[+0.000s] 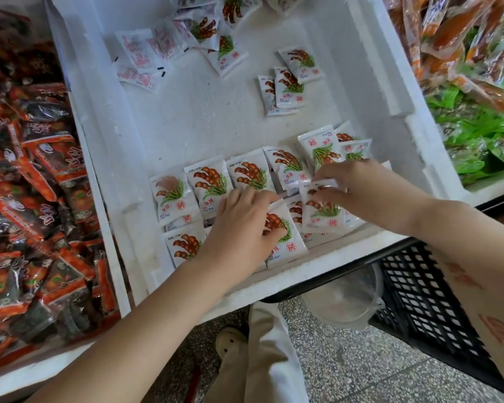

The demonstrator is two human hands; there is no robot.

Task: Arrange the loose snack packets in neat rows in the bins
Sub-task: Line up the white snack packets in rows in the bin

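Observation:
A white foam bin (370, 91) holds small white snack packets printed with brown pods. Several packets stand in rows (210, 181) along the near side. My left hand (239, 225) lies over the near row, fingers curled onto a packet (285, 242). My right hand (361, 184) pinches the top edge of another packet (322, 216) that leans on the row. Loose packets (285, 85) lie scattered in the middle, and a pile (186, 36) sits at the far end, some face down.
A bin of red and black packets (35, 199) adjoins on the left. Orange and green packets (477, 82) fill the bin on the right. Below the foam bin's near wall are a black plastic crate (425, 301), a clear tub (344, 301) and a speckled floor.

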